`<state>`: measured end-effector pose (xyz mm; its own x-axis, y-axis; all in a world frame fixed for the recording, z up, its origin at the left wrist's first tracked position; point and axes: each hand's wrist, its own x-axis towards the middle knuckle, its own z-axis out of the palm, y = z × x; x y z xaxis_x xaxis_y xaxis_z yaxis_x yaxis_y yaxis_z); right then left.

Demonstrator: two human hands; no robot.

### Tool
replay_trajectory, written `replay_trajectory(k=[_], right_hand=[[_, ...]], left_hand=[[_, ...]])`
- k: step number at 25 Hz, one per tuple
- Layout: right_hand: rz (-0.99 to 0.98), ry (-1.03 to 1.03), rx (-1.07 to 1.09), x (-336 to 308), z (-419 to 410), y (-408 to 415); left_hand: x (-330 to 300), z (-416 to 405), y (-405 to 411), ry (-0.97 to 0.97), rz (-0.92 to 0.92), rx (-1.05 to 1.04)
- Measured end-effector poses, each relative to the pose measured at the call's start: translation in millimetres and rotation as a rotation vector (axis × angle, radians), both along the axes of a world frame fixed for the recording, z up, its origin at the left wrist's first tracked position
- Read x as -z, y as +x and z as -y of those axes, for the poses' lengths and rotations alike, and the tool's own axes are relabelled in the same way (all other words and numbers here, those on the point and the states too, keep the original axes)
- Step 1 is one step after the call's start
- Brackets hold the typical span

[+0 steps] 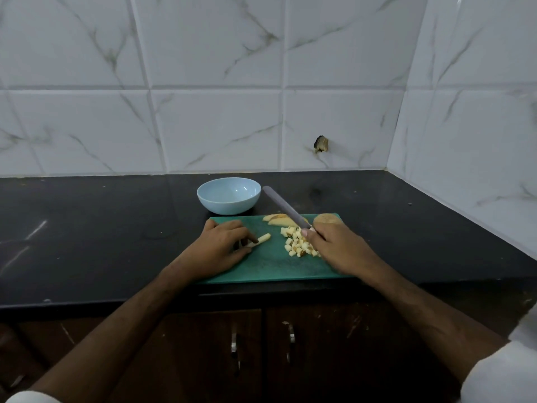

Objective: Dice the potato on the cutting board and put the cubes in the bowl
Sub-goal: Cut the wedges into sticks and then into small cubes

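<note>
A green cutting board [270, 269] lies at the counter's front edge. My left hand [215, 251] rests on its left part and pinches pale potato sticks [260, 239] between curled fingers. My right hand [338, 248] grips a knife [286, 207] whose blade points up and away toward the bowl. A heap of several potato cubes [299, 242] sits just left of my right hand. Potato slices [277, 219] and a potato half [327, 220] lie along the board's far edge. The light blue bowl [229, 196] stands behind the board, with nothing visible inside.
The black counter [101, 228] runs left and right of the board. White marble-look tiles [203, 82] form the back wall and a side wall at right. Below the counter edge are dark cabinet doors with metal handles [234, 344].
</note>
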<state>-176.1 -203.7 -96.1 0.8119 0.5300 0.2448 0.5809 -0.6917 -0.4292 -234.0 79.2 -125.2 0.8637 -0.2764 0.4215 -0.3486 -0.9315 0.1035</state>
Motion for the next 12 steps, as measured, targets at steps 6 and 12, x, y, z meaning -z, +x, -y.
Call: replay_trajectory(k=[6,12], right_hand=[[0.054,-0.438,0.018,-12,-1,-27],[0.035,-0.504,0.036,-11,1,-34]], left_hand=[[1,-8,-7,-0.031,-0.099,0.002],[0,-7,-8,-0.054,-0.113,0.013]])
